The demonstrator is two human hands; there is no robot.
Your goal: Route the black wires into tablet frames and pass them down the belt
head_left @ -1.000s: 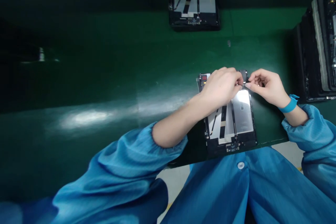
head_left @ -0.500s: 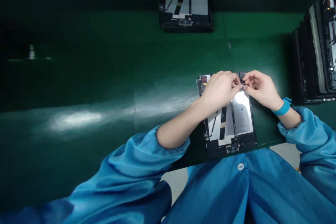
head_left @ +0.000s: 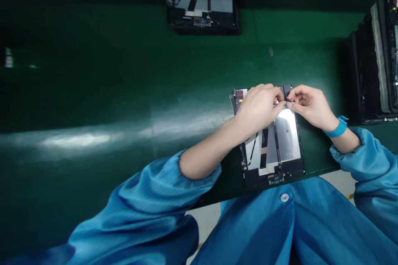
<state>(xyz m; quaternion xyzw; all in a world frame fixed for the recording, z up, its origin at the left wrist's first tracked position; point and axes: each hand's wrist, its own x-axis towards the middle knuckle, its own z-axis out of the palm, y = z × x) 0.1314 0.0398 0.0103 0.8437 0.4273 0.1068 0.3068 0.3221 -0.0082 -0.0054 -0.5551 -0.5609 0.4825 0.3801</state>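
An opened tablet [head_left: 289,132] lies on the green tabletop near its front edge, its silvery inside and dark ribbon cables facing up. Over its upper part, my left hand [head_left: 259,101] is bent with thumb and fingers pinched together close to the upper right corner. From the right, my right hand [head_left: 307,101] meets it there, its thumb and forefinger also closed in a pinch. The fingertips of both hands almost touch. Whatever small part sits between them is too small to make out. A blue band [head_left: 337,127] circles my right wrist.
At the back stands a stack of similar opened tablets [head_left: 203,22]. Another, taller stack of tablets [head_left: 368,70] with a grey layer rises at the right edge. A tiny object [head_left: 271,51] lies on the green tabletop [head_left: 124,95] behind my hands.
The view has shifted slightly, so the back stack appears further left. Both hands keep their pinch at the same corner of the tablet, with hardly any movement.
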